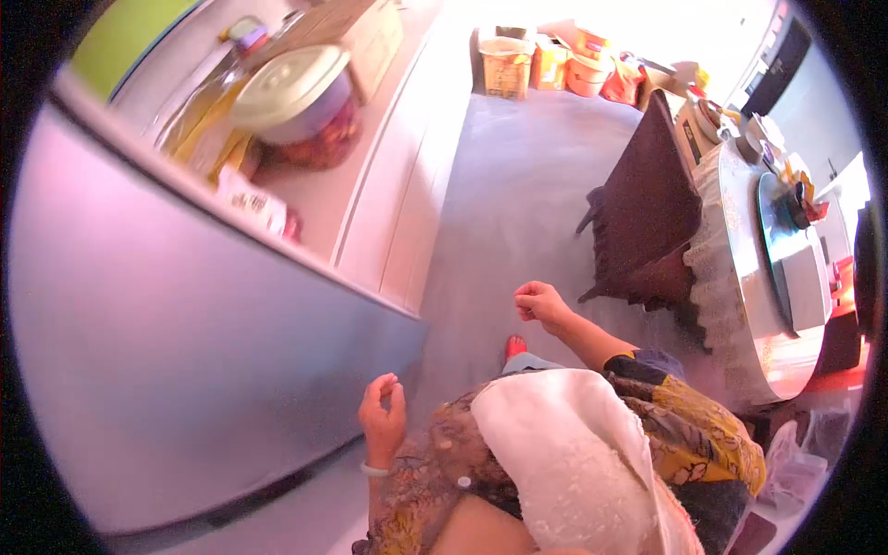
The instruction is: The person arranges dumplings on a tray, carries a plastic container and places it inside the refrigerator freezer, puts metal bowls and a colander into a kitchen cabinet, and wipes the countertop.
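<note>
My left hand (381,413), with a pale bracelet (374,471) at the wrist, hangs near a smooth blue-grey panel (213,342). Its fingers are loosely curled, and nothing shows in them. Held forward over the floor, my right hand (541,303) is closed in a loose fist, also with no object visible. A white textured cloth (564,435) lies over the front of my patterned top (694,421). Below my right hand a red shoe (515,347) shows on the floor.
On the left surface stand a cream-lidded tub (291,92), a white packet (252,202) and a cardboard box (370,46). A dark covered chair (647,203) adjoins a lace-edged table (740,268) on the right. Boxes (506,69) and a bucket (587,76) stand at the back.
</note>
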Motion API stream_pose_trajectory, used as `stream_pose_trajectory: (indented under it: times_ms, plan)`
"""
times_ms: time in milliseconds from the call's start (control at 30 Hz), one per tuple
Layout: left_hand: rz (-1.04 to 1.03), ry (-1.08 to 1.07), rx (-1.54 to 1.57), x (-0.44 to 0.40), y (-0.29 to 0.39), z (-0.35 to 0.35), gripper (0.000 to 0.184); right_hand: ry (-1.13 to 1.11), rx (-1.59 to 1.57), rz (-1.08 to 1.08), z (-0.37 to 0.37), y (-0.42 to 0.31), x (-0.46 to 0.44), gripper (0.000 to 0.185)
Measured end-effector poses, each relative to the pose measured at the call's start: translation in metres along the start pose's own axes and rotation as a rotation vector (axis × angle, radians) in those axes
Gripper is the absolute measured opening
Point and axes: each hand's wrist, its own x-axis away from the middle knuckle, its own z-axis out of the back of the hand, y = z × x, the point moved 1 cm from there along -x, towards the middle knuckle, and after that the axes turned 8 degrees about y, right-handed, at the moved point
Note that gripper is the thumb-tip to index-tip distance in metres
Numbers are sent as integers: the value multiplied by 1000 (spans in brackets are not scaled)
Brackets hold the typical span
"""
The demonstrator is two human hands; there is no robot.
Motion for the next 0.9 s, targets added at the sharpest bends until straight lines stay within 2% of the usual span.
stream_pose_trajectory:
  times_ms: [100, 233, 367, 467, 567, 667, 833, 900]
  plan:
    - [17, -72, -6, -36, 20, -46, 21, 60, -112, 15, 39, -16, -34, 11]
    - [57, -94, 32, -102, 60, -119, 23, 118, -167, 40, 90, -86, -96, 11]
    - [115, -129, -27, -144, 97, -144, 25, 203, -388, 54, 106, -150, -143, 11]
    - [137, -179, -24, -187, 129, -177, 26, 160, -585, 62, 124, -199, -199, 12]
    - [199, -242, -39, -247, 170, -226, 27, 208, -703, 40, 149, -259, -252, 11]
    - [199, -337, 96, -317, 164, -271, 28, 261, -752, 37, 162, -293, -286, 9]
    - [7, -541, 181, -462, 240, -428, 28, 414, -903, 103, 244, -361, -365, 8]
    - [-95, -701, 191, -516, 288, -496, 29, 462, -862, 127, 276, -389, -398, 10]
